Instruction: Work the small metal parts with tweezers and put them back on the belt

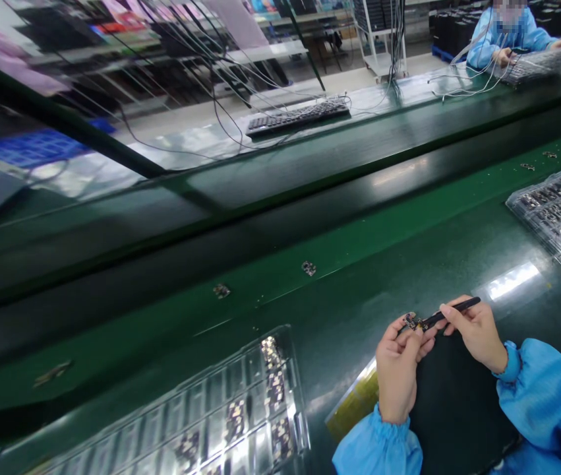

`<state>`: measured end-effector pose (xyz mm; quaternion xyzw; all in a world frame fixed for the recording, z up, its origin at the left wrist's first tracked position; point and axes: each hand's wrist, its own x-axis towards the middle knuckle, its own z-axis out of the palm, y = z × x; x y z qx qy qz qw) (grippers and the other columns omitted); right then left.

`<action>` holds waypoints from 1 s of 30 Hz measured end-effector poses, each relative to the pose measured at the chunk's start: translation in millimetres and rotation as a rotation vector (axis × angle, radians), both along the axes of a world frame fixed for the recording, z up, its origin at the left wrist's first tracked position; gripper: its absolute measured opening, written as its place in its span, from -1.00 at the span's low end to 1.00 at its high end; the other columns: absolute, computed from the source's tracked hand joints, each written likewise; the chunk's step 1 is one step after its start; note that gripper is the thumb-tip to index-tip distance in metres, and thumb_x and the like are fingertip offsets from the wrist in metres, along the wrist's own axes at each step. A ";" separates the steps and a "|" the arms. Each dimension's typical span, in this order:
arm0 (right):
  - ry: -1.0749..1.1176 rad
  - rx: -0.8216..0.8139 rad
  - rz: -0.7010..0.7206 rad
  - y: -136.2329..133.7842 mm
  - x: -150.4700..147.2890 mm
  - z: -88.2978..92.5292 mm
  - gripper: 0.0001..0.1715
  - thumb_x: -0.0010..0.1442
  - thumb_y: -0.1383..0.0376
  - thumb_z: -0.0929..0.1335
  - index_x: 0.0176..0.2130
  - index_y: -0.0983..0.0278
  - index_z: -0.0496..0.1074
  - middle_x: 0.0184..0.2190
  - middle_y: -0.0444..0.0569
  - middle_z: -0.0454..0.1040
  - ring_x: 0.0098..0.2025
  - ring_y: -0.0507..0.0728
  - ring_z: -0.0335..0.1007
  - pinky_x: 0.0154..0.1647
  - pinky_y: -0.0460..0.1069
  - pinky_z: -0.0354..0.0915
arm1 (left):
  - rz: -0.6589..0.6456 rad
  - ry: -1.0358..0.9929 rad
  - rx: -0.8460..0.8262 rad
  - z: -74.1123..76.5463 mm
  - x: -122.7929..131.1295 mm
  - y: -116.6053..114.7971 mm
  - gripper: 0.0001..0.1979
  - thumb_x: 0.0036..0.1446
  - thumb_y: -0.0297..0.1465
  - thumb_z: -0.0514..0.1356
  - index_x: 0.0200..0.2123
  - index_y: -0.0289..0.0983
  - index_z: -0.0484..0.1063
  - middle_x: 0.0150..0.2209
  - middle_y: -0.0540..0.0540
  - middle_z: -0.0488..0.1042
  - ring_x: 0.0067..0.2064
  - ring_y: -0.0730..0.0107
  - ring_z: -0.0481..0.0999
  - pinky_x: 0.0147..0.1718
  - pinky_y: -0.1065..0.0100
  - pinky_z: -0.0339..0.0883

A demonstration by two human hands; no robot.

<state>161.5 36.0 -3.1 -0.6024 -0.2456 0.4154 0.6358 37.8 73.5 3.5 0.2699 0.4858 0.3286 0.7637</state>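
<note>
L hand (401,369), lower right of frame, pinches a small circuit bd (413,321) btwn thumb & fingers. R hand (475,330), just to its right, grips a black pen-like tool (436,319) in a thumb-and-finger pinch, tip at the bd; can't tell if tip actually touches.

Progress, as a judgement: this one bd looks mid-job, since it's held up w/ the tool on or close to it. Nothing shows how much of it is finished.

Clear tray (201,402), lower left, has bds (275,382) in a few pockets toward its right end, so that batch seems only part loaded. 2nd tray (537,239), right edge, carries many more, in rows; it's cut off by frame. Can't tell which tray's pcs are done & which are waiting.

Loose pcs also lie on the green strip: one mid-frame (308,268), another to its left (221,290), two upper right, plus a blurred item (53,373) far left, unclear what. Prob. more work outstanding there, but status n/a from this view.
</note>
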 end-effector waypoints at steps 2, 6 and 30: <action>-0.007 -0.002 -0.001 0.1 -0.1 0.5 -0.70 -0.01 0.12 0.44 -0.46 0.32 0.44 -0.62 -0.09 0.49 -0.59 0.04 0.44 -0.63 -0.13 0.35 | 0.003 0.003 0.004 0.6 0.2 0.0 -0.58 -0.12 -0.40 0.32 -0.19 -0.30 0.24 -0.35 -0.14 0.55 -0.21 0.13 0.55 -0.33 0.40 0.41; -0.022 -0.012 -0.004 -0.2 -0.1 1.1 -0.70 -0.01 0.11 0.43 -0.46 0.32 0.44 -0.62 -0.09 0.48 -0.61 0.04 0.42 -0.63 -0.12 0.36 | 0.010 0.010 0.003 0.3 0.5 0.1 -0.58 -0.13 -0.38 0.33 -0.20 -0.30 0.25 -0.37 -0.13 0.56 -0.23 0.13 0.56 -0.33 0.39 0.41; -0.677 0.172 -0.021 -16.5 16.7 9.5 -0.84 0.10 0.33 0.37 -0.26 0.21 0.53 -0.34 -0.01 0.58 -0.33 0.18 0.52 -0.28 0.05 0.44 | 0.073 0.047 -0.010 -3.3 -2.1 -3.1 -0.58 -0.19 -0.33 0.37 -0.26 -0.31 0.29 -0.34 -0.15 0.55 -0.35 0.25 0.58 -0.40 0.39 0.42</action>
